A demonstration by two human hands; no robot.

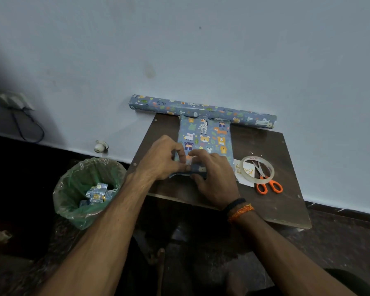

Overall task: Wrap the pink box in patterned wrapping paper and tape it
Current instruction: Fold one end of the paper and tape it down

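- Folding near end flap of blue animal-print wrapped box [205, 135], left hand [160, 161] and right hand [214, 176] both pinching paper.
- Likely needing clear tape roll [257, 167], lying at three o'clock.

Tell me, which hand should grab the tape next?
Probably the right hand: the tape roll lies just to its right on the table, beside the scissors. The left hand could keep pressing the folded paper on the wrapped box.
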